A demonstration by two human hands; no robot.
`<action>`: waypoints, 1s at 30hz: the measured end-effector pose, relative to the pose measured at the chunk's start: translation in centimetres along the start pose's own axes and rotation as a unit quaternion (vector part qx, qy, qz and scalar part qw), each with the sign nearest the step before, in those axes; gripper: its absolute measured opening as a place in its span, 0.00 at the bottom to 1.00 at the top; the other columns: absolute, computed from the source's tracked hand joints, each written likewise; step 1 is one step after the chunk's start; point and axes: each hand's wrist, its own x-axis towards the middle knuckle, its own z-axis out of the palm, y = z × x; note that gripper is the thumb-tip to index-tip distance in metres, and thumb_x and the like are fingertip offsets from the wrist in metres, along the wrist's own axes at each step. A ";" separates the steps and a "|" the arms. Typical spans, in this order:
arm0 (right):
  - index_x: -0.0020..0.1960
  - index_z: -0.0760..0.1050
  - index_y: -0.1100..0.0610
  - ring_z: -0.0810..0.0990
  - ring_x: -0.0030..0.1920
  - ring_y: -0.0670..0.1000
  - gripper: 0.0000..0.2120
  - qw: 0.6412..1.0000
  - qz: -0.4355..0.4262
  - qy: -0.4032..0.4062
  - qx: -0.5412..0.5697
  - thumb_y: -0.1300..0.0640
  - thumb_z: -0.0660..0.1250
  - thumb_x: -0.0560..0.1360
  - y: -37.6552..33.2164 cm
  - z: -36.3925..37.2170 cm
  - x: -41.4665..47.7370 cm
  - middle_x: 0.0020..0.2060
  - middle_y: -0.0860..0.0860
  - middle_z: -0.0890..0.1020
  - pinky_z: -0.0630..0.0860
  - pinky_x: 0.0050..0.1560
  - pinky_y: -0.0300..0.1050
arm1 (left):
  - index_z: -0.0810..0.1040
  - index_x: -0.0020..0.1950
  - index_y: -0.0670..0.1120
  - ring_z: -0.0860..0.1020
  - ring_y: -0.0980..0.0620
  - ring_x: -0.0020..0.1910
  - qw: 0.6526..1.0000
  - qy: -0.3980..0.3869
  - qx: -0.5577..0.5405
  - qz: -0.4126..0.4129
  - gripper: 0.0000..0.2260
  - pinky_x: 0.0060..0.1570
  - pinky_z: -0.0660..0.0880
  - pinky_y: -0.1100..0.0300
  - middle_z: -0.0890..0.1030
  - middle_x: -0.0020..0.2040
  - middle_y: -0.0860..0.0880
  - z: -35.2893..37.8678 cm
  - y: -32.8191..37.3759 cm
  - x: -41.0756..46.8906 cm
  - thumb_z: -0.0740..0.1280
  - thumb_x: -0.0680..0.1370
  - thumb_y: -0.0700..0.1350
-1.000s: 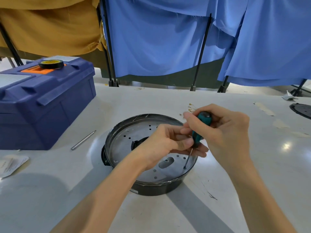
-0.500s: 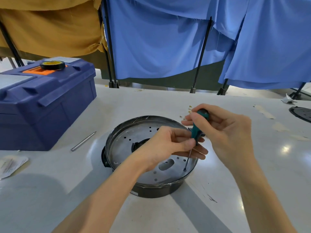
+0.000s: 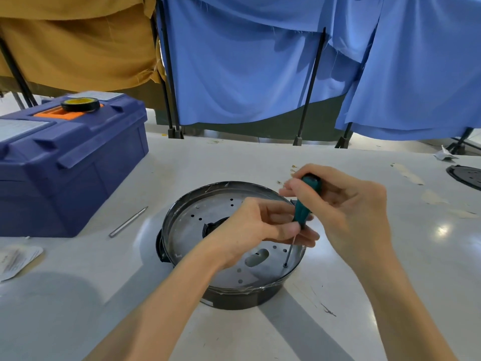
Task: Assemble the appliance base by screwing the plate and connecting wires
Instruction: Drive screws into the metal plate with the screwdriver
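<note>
A round black appliance base sits on the white table in front of me, with a perforated silver metal plate set inside its rim. My right hand grips the teal handle of a screwdriver. Its thin shaft runs down to a screw near the plate's right edge. My left hand reaches over the plate and pinches the screwdriver at the base of the handle, hiding the plate's middle.
A blue toolbox stands at the left, with a roll of black tape on its lid. A metal rod lies between toolbox and base. A paper packet lies at the left edge, a black disc at the far right.
My right hand's fingers have shifted round the teal handle, which has tilted slightly. The tip stays on the same screw and my left hand keeps its hold.
</note>
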 end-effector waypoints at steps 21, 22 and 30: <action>0.38 0.81 0.60 0.77 0.27 0.51 0.13 0.951 0.000 0.230 -0.207 0.50 0.74 0.73 0.4 1.8 0.1 0.27 0.51 0.81 0.71 0.38 0.30 | 0.79 0.60 0.38 0.84 0.42 0.48 0.999 0.024 0.028 -0.005 0.11 0.50 0.79 0.60 0.84 0.50 0.39 1.0 -0.1 0.4 0.65 0.79 0.34; 0.37 0.81 0.61 0.75 0.26 0.53 0.16 0.940 -0.007 0.250 -0.233 0.49 0.74 0.73 0.3 1.9 0.0 0.26 0.52 0.80 0.68 0.38 0.30 | 0.80 0.59 0.38 0.85 0.42 0.46 0.999 0.024 0.041 -0.012 0.10 0.49 0.79 0.60 0.85 0.49 0.39 1.1 -0.1 0.5 0.64 0.79 0.34; 0.55 0.81 0.53 0.86 0.49 0.49 0.13 0.988 0.051 -0.092 0.111 0.52 0.70 0.72 0.3 -1.4 0.3 0.47 0.48 0.86 0.82 0.48 0.40 | 0.82 0.56 0.43 0.84 0.42 0.51 1.000 0.012 0.018 -0.007 0.12 0.53 0.78 0.59 0.85 0.48 0.41 0.1 -0.1 0.0 0.60 0.81 0.34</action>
